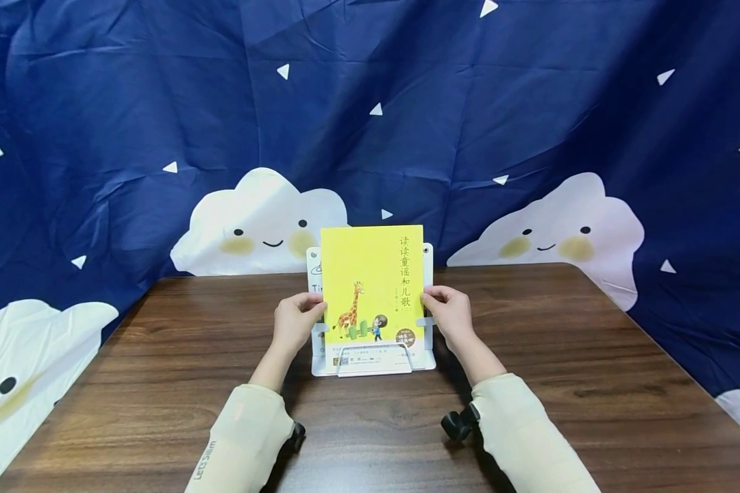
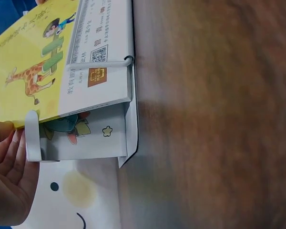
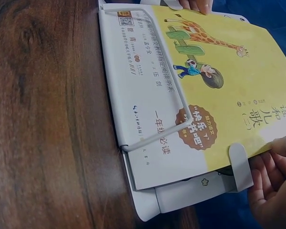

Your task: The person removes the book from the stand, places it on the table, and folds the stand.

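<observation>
A yellow book (image 1: 370, 274) with a giraffe and a child on its cover stands upright on a white book stand (image 1: 428, 352). At the book's left edge my left hand (image 1: 294, 318) pinches it between thumb and fingers. My right hand (image 1: 450, 313) pinches the right edge at about the same height. The stand's white side clips (image 2: 32, 136) lie just below the hands, overlapping the cover's edges. Across the book's lower front runs the stand's wire bar (image 3: 174, 71). Most of the printed back plate is hidden behind the book.
The stand sits on a dark brown wooden table (image 1: 191, 383). Behind it hangs a blue cloth (image 1: 370, 137) printed with smiling clouds and white triangles. Black wrist-worn devices (image 1: 459, 423) stick out beside the pale sleeves (image 1: 524, 424).
</observation>
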Demonstrator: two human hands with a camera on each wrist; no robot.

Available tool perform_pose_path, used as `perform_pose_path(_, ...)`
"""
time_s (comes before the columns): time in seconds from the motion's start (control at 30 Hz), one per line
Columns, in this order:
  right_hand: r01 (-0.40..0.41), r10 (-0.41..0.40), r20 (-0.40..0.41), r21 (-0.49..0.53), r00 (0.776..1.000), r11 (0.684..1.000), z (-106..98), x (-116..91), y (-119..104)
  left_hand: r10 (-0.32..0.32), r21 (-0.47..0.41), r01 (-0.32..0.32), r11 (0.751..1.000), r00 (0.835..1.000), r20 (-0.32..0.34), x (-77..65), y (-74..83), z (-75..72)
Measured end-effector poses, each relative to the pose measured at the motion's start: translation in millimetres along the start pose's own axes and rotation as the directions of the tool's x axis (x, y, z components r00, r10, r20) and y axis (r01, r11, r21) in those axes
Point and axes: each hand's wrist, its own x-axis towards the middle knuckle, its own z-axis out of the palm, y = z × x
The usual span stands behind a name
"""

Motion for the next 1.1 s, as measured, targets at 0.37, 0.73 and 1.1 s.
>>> perform_pose_path(0.37,0.013,-0.013,-0.038,-0.013,0.999,1.000,3,0,1,-0.044,-0.006,0.044,0.999,0.999,-0.007,1.2,1.6,1.7)
perform_pose_path(0.73,0.015,-0.012,-0.044,0.073,0.999,0.997,4,3,-5,-0.009,-0.018,0.008,1.000,0.999,-0.042,3.8,6.1,0.4)
perform_pose_path(1.1,0.082,-0.075,-0.057,0.126,0.996,0.989,1,7,-22,0.023,-0.014,-0.024,1.000,0.998,-0.062,9.0,19.3,-4.6)
